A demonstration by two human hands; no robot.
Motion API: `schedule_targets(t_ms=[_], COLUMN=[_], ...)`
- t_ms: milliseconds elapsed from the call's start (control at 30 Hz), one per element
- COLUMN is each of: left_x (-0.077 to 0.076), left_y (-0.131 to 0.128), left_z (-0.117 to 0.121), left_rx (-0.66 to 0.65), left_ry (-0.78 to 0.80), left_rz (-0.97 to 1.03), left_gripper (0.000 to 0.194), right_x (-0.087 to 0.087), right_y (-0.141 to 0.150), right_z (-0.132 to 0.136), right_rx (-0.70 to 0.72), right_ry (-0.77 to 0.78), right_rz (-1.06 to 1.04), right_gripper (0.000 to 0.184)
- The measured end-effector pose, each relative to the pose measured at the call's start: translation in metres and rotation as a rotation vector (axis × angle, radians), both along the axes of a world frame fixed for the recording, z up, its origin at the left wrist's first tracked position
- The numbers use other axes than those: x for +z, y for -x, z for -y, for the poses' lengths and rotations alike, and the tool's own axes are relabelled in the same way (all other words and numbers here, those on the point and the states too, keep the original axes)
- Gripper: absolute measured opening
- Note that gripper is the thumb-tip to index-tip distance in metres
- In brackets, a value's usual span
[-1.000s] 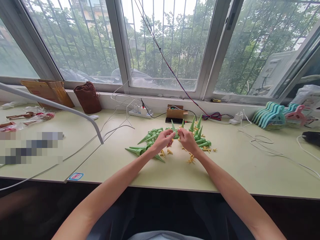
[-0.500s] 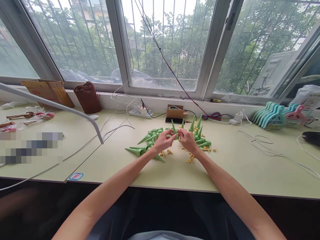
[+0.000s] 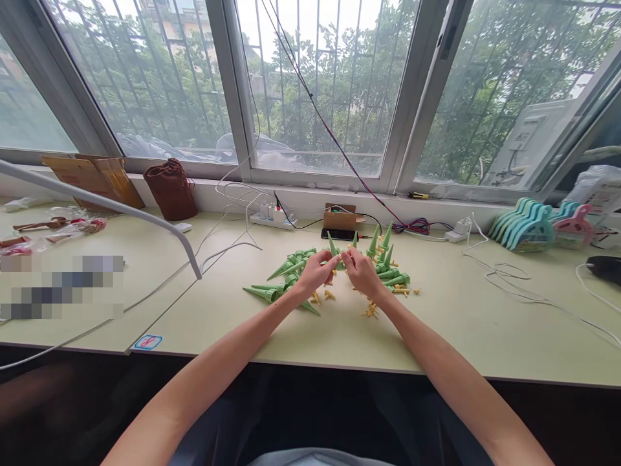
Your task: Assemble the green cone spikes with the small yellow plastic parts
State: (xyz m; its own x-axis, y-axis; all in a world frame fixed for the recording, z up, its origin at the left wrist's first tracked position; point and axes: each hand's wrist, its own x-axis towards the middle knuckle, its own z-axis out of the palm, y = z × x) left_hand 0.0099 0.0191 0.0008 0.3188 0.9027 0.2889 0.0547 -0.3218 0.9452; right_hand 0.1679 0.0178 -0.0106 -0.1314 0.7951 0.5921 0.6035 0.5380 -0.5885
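Note:
My left hand [image 3: 317,270] is closed on a green cone-shaped plastic spike [image 3: 332,242] whose tip sticks up above the fingers. Close beside it, almost touching, my right hand [image 3: 359,268] pinches at the spike's lower end; what lies between those fingertips is hidden. To the left, a pile of green spikes [image 3: 264,294] lies on the table. More spikes stand upright [image 3: 387,237] or lie flat [image 3: 400,279] on the right. Small yellow T-shaped plastic pieces [image 3: 330,295] are scattered beneath and between my hands, with several more [image 3: 371,308] near my right wrist.
Behind the pile are a black phone [image 3: 339,234], a small cardboard box [image 3: 339,217] and a power strip [image 3: 272,221]. A grey curved tube [image 3: 160,223] reaches in from the left. White cables [image 3: 519,285] and turquoise hangers [image 3: 526,226] are on the right of the table [image 3: 466,336].
The spike in my left hand has tilted slightly to the left. My two hands' fingertips have drawn closer together, with the right one shifting a little left.

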Motion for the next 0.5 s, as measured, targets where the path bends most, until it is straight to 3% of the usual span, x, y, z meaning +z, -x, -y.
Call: schedule_targets(t_ms=[267,500], left_x=[-0.0019,-0.0009], left_y=[0.0005,0.0005], left_z=[-0.0007,0.0016], left_rx=[0.001,0.078], left_ry=[-0.047,-0.160], left_rz=[-0.046,-0.122], left_gripper=[0.040,0.035], right_x=[-0.0024,-0.0049], right_y=[-0.0017,-0.0030], right_z=[-0.0023,-0.0042], right_rx=[-0.041,-0.052], right_ry=[-0.018,-0.018], right_rz=[0.026,0.039], right_gripper=[0.039,0.040])
